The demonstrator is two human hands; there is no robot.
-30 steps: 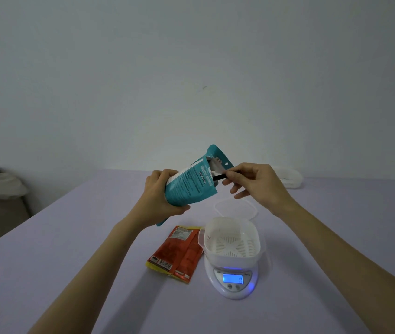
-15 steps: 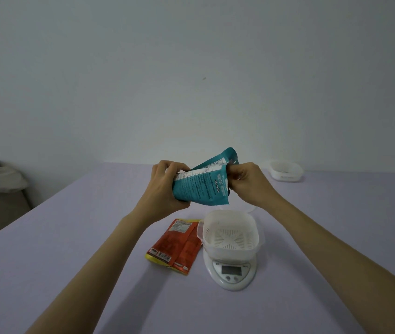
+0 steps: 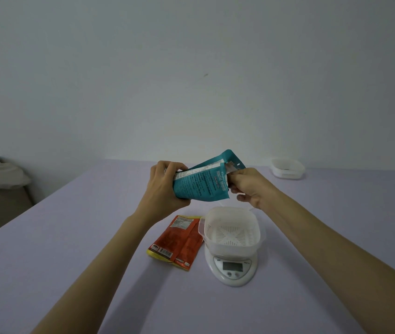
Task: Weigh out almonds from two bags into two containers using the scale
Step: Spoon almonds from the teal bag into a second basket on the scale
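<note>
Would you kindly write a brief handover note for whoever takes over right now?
The left hand grips the teal bag by its base; the right hand pinches its top. The bag is held tilted in the air beyond the container, which sits empty on the scale. The red bag lies beside the scale; the second container is far right on the table.
Done: container on scale.
Left: pouring and weighing, both bags.

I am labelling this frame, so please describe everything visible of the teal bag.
The teal bag is a flexible pouch with white print, a white label panel and a hang hole in its top strip. Silver lining shows at its top. It is held in the air, tilted. The left hand grips its bottom end; the right hand pinches its top edge.
</note>
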